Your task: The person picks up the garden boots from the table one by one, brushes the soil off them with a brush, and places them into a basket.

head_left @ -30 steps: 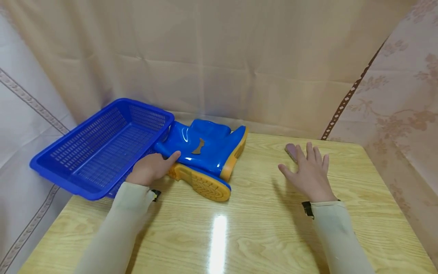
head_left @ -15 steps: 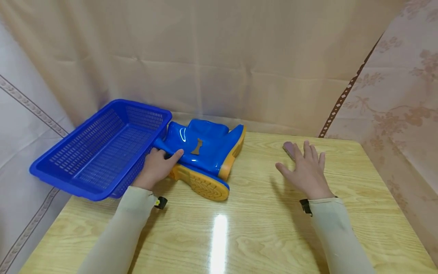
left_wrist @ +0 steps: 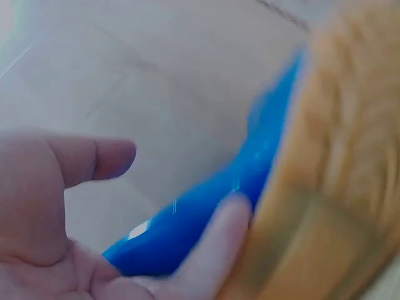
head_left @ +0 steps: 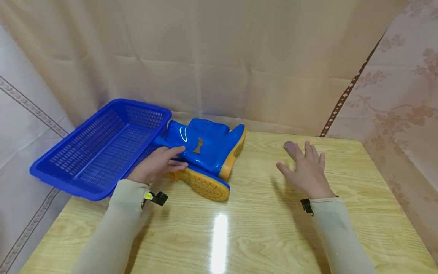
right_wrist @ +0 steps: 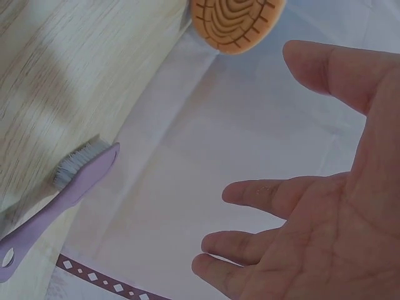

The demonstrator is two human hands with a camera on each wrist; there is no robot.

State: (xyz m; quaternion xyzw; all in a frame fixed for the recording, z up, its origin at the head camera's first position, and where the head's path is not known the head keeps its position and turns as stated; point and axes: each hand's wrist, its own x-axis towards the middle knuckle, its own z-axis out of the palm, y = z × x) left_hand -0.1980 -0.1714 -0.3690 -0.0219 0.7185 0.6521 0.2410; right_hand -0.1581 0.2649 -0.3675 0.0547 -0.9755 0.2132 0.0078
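Left hand (head_left: pixel 154 163) has rolled over since half a second back, so two digits now stick out, parted, over the blue boots (head_left: pixel 213 154) lying on the table (head_left: pixel 263 232); can't tell if they're touching. Right hand (head_left: pixel 308 173) is all spread fingers near the purple brush (right_wrist: pixel 59 206), holding nothing.

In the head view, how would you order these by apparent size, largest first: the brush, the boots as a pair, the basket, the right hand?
1. Basket
2. Boots, as a pair
3. Right hand
4. Brush, partly hidden by the hand
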